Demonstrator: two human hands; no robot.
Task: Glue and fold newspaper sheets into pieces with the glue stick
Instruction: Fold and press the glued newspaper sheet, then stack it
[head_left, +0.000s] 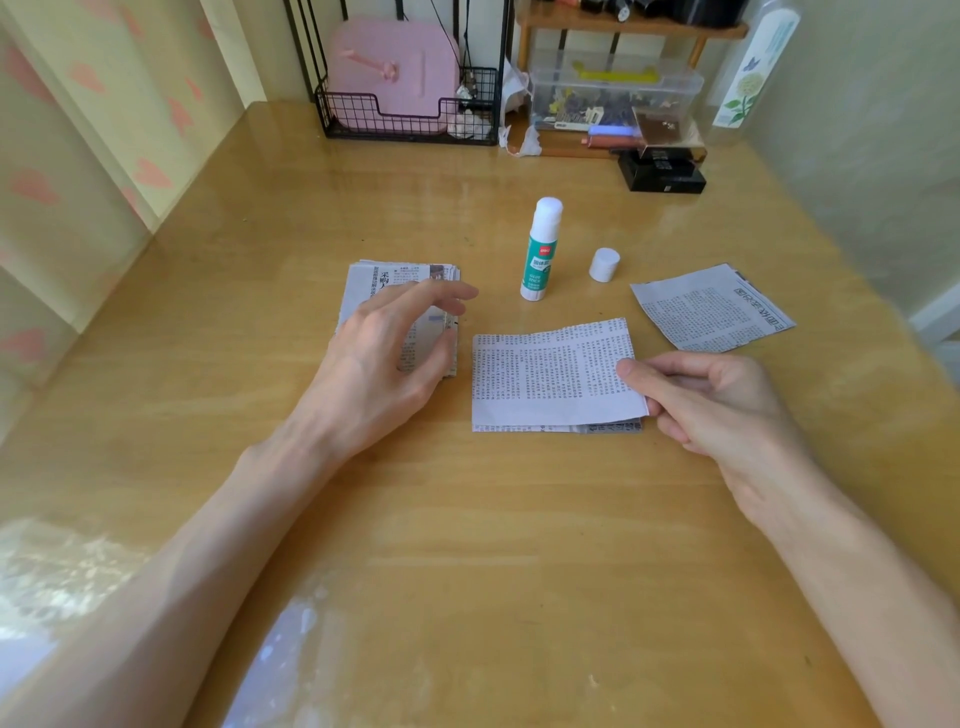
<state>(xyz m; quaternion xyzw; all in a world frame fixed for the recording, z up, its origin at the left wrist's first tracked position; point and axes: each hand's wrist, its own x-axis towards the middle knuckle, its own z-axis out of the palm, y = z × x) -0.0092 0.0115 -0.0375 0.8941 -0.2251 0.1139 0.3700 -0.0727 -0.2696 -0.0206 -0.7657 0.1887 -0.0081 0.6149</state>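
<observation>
A folded newspaper sheet (545, 379) lies in the middle of the wooden table (467, 519). My right hand (711, 400) pinches its right edge between thumb and fingers. My left hand (384, 364) hovers with relaxed fingers over a stack of newspaper sheets (387, 283) at the left and holds nothing. The glue stick (540, 249) stands upright and uncapped behind the folded sheet. Its white cap (604, 265) stands to the right of it. Another folded newspaper piece (711, 306) lies at the far right.
At the back stand a black wire basket (410, 111) with a pink case, a clear plastic box (613, 98) under a wooden shelf, and a black box (662, 174). A tall clear bottle (748, 73) stands back right. A wall runs along the left.
</observation>
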